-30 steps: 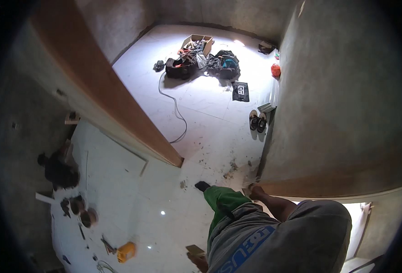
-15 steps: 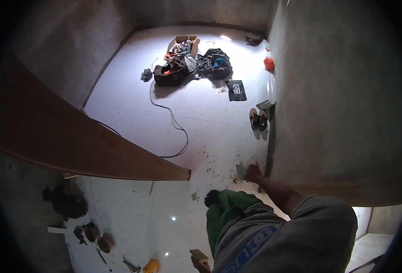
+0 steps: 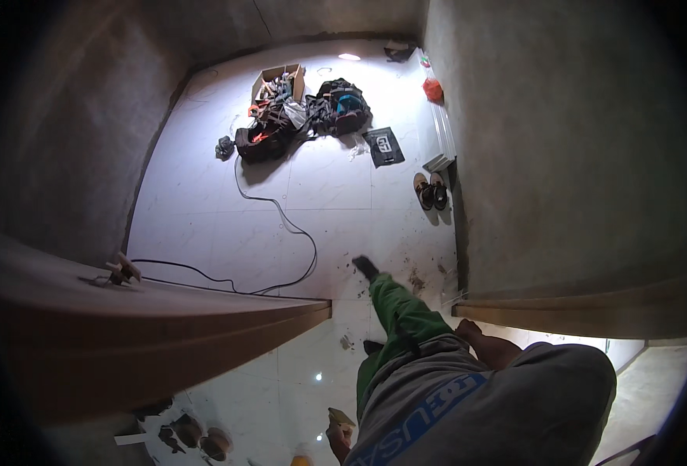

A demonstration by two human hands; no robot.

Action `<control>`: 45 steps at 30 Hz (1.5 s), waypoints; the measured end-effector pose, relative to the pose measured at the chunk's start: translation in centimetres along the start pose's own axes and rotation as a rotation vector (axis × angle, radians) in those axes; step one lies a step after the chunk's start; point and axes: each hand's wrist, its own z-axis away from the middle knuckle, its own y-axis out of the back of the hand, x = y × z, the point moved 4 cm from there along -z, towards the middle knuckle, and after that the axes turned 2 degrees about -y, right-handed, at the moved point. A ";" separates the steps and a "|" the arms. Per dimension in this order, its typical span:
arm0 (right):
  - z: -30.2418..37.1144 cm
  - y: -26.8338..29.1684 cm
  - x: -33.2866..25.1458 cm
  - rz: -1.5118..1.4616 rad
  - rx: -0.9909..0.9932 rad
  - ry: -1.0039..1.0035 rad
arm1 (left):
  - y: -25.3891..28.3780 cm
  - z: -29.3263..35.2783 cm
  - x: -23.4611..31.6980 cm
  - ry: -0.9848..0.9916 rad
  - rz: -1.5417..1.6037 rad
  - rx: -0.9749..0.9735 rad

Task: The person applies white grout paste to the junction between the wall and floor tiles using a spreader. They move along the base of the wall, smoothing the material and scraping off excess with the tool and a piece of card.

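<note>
At the lower middle, my left hand is closed round a flat tan block whose exact kind I cannot make out. My right hand is by the end of the wooden door frame on the right. It looks closed, and what it holds, if anything, is hidden. My green-trousered leg reaches through the doorway, its dark-socked foot on the white tiled floor. Just past that foot lie brown crumbs of dirt.
Beyond the doorway are a black bag, a backpack, an open box of tools and a looping black cable. Shoes stand by the right wall. A wooden frame spans the left. Round containers sit lower left.
My right hand has drawn back from the floor toward the door frame, and its flat-bladed scraper no longer shows clearly. One leg has stretched forward. My left hand still holds the tan block.
</note>
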 end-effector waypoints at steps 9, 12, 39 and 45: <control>-18.7 9.3 -6.4 -0.251 0.107 -0.094 | -9.4 0.7 6.4 0.102 -0.232 0.051; -22.3 18.6 -13.9 -0.196 0.059 -0.123 | -15.7 0.3 11.4 0.117 -0.329 0.067; -27.8 34.6 -33.6 -1.092 -0.035 -0.742 | -94.1 -32.0 44.5 0.044 -1.159 -0.325; -29.6 33.9 -34.5 -0.816 0.131 -0.613 | -120.2 -35.0 50.4 -0.116 -1.203 -0.730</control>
